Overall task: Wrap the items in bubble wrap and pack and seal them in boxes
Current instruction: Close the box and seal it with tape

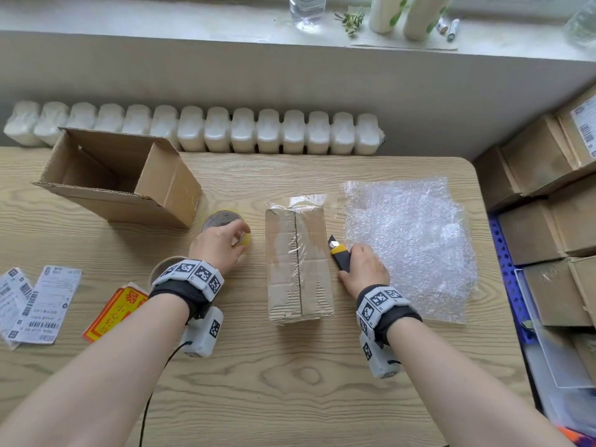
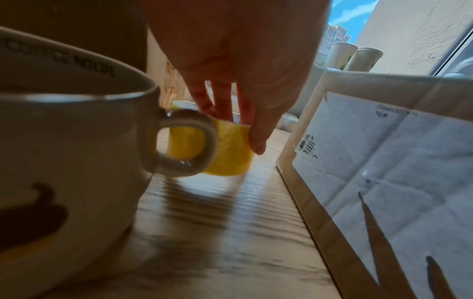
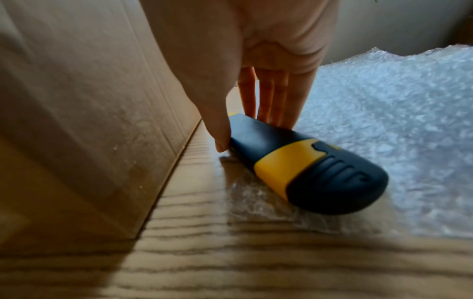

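A closed cardboard box (image 1: 298, 262), taped along its top seam, lies in the middle of the wooden table (image 1: 290, 382). To its left stands a yellow tape roll (image 1: 222, 222). My left hand (image 1: 238, 235) grips the roll: in the left wrist view the fingers (image 2: 220, 105) reach into the core of the roll (image 2: 230, 153) and the thumb presses its outer side. Right of the box lies a dark blue and yellow utility knife (image 1: 340, 254) with its blade out. My right hand (image 1: 350, 256) pinches the knife (image 3: 307, 168) between thumb and fingers. Bubble wrap (image 1: 409, 243) is spread at the right.
An open empty cardboard box (image 1: 122, 179) stands at the back left. A pale mug (image 2: 64, 141) sits under my left wrist. Shipping labels (image 1: 38, 304) and a red-yellow sticker (image 1: 113, 311) lie at the left. Stacked boxes (image 1: 548, 195) fill the right side.
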Demonstrator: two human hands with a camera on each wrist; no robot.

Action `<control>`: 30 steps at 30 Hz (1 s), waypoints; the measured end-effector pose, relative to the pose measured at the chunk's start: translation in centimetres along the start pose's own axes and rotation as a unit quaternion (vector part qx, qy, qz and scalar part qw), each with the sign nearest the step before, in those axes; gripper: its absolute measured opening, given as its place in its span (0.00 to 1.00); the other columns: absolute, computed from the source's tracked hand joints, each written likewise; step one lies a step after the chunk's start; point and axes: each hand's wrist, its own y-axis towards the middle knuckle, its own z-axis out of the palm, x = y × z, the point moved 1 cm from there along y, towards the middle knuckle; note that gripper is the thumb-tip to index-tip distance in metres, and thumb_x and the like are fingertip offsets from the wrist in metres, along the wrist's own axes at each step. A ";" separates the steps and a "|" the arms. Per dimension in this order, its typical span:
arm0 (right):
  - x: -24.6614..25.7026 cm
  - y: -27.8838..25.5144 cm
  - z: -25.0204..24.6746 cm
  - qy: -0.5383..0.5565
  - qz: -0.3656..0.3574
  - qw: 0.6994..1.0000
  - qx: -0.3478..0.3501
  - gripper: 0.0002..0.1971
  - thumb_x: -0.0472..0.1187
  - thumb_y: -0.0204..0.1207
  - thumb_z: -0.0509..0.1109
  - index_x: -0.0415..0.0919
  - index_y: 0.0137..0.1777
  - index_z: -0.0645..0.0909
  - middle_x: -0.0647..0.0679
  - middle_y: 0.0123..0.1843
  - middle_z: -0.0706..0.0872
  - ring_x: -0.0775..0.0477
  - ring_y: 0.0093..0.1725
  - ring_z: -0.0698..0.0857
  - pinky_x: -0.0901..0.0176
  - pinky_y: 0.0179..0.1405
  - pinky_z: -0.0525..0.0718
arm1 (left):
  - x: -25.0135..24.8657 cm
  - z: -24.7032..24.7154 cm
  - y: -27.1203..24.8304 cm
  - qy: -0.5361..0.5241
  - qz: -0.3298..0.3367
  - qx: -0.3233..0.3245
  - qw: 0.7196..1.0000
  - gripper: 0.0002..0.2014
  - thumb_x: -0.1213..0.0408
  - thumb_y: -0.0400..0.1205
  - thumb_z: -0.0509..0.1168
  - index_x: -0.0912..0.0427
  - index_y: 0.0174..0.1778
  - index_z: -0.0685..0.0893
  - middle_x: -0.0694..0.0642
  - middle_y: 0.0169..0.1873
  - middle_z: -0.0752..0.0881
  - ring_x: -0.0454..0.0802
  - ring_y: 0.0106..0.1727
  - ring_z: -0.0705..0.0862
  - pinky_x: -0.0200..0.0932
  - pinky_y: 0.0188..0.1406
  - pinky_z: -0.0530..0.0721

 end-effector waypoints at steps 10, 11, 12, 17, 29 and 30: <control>0.5 -2.1 -2.6 0.146 -0.100 0.981 -0.083 0.20 0.39 0.83 0.60 0.35 0.73 0.68 0.42 0.69 0.74 0.44 0.67 0.75 0.54 0.64 0.74 | -1.5 -0.7 -1.7 -0.084 0.027 -0.058 0.994 0.19 0.78 0.78 0.57 0.58 0.61 0.83 0.56 0.56 0.85 0.59 0.58 0.82 0.51 0.55 0.80; 0.7 -2.5 -3.1 0.167 -0.121 0.971 -0.118 0.18 0.37 0.83 0.60 0.34 0.72 0.70 0.41 0.69 0.75 0.45 0.67 0.76 0.56 0.65 0.74 | -1.9 -1.0 -2.3 -0.097 0.050 -0.108 0.988 0.19 0.80 0.76 0.56 0.62 0.58 0.83 0.59 0.55 0.85 0.61 0.57 0.82 0.52 0.54 0.79; 1.0 -3.0 -3.6 0.185 -0.143 0.960 -0.154 0.17 0.35 0.82 0.60 0.32 0.70 0.72 0.41 0.67 0.77 0.44 0.67 0.76 0.57 0.66 0.74 | -2.3 -1.3 -3.0 -0.107 0.076 -0.157 0.979 0.17 0.80 0.76 0.56 0.64 0.55 0.84 0.61 0.53 0.85 0.62 0.55 0.82 0.52 0.52 0.80; 3.3 -4.3 -5.6 0.209 -0.216 0.938 -0.171 0.25 0.41 0.83 0.61 0.36 0.78 0.64 0.43 0.78 0.69 0.48 0.78 0.66 0.60 0.78 0.61 | -5.2 -1.1 -5.3 -0.141 0.167 -0.187 0.958 0.15 0.73 0.82 0.58 0.67 0.63 0.82 0.61 0.63 0.83 0.54 0.67 0.78 0.46 0.68 0.74; 6.5 -2.2 -5.2 0.284 -0.189 0.938 0.057 0.39 0.47 0.85 0.59 0.36 0.83 0.36 0.45 0.85 0.36 0.53 0.83 0.38 0.66 0.77 0.38 | -7.1 -0.2 -4.0 -0.276 0.045 0.012 0.960 0.30 0.65 0.87 0.56 0.59 0.83 0.50 0.50 0.83 0.50 0.35 0.80 0.47 0.29 0.76 0.44; 6.5 -2.1 -5.2 0.298 -0.182 0.935 0.062 0.39 0.46 0.84 0.60 0.36 0.83 0.36 0.45 0.85 0.37 0.53 0.83 0.39 0.66 0.78 0.39 | -7.2 -0.1 -3.9 -0.281 0.044 0.010 0.959 0.31 0.66 0.86 0.57 0.59 0.83 0.50 0.50 0.83 0.51 0.34 0.79 0.48 0.28 0.76 0.44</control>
